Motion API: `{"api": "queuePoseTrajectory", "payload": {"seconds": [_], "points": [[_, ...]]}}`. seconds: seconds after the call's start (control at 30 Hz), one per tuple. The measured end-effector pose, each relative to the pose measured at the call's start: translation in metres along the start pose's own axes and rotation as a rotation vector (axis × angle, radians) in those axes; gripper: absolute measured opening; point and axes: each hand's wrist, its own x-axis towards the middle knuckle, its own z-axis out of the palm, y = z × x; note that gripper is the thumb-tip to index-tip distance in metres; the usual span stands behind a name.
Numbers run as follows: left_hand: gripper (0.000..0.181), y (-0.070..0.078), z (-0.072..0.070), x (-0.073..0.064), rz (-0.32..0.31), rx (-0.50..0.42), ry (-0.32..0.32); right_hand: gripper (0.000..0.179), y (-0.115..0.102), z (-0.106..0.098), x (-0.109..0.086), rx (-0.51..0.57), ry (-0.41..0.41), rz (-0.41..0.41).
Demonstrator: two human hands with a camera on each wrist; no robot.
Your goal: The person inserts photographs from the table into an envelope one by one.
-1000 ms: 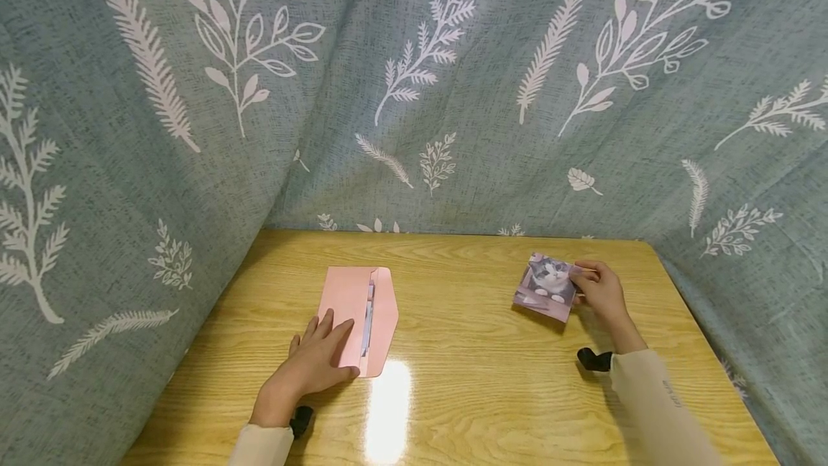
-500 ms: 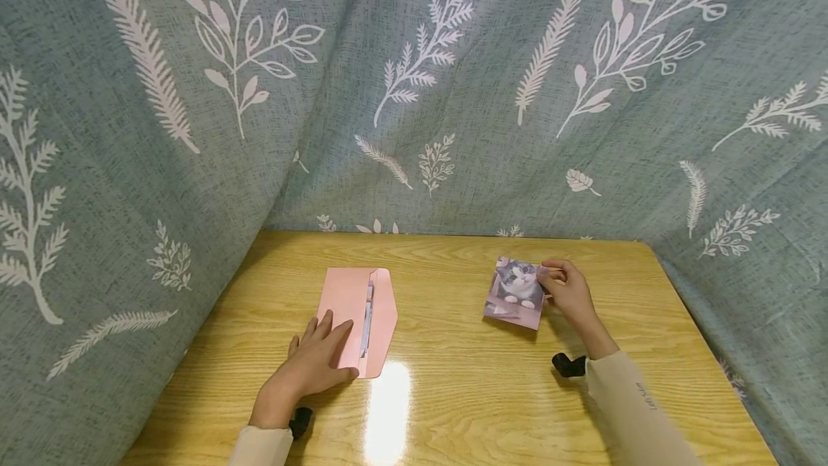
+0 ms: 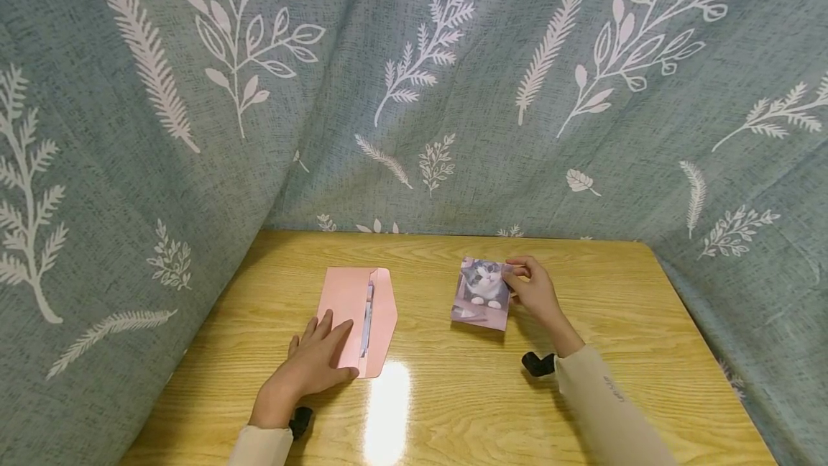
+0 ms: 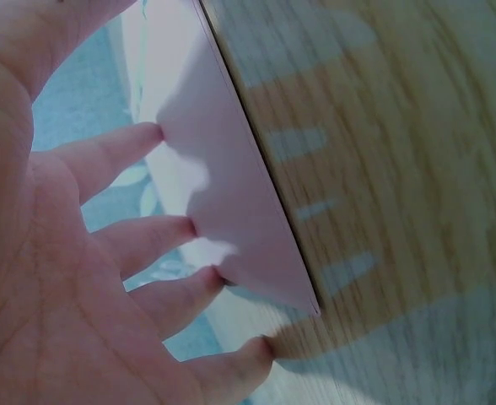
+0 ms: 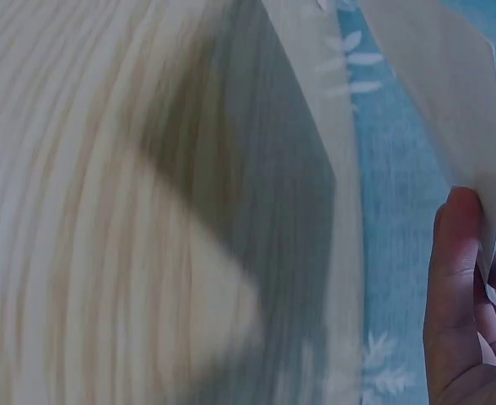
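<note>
A pink envelope [image 3: 346,293] lies on the wooden table, its pointed flap [image 3: 386,322] unfolded to the right. Inside its opening shows a narrow strip of a printed card [image 3: 367,322]. My left hand [image 3: 313,365] rests on the envelope's near left part with fingers spread; in the left wrist view the fingertips [image 4: 155,132] press along its surface. To the right, my right hand [image 3: 533,293] pinches a photo card of a grey and white cat [image 3: 481,293] by its upper right edge. The card's pale back [image 5: 450,76] and its shadow on the table show in the right wrist view.
A teal curtain with white leaf prints [image 3: 401,92] hangs behind the table [image 3: 420,257] and along both sides. Bright glare [image 3: 387,408] lies on the tabletop near the front. A black wrist device [image 3: 538,364] sits at the right sleeve [image 3: 604,398].
My right hand has carried the cat photo card leftward, closer to the envelope, and the card has turned more upright. The left hand and the envelope have stayed in place.
</note>
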Motion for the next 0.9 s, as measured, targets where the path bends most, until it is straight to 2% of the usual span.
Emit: {"api": "queuePoseTrajectory", "payload": {"seconds": [0.43,0.9], "points": [[0.086,-0.002,0.001,0.001,0.001,0.006,0.006,0.035,-0.006,0.046,0.003,0.062,-0.055,0.015],[0.086,-0.001,-0.001,-0.001,0.002,-0.005,0.000,0.032,-0.008,0.083,0.005,0.040,-0.065,0.014]]}}
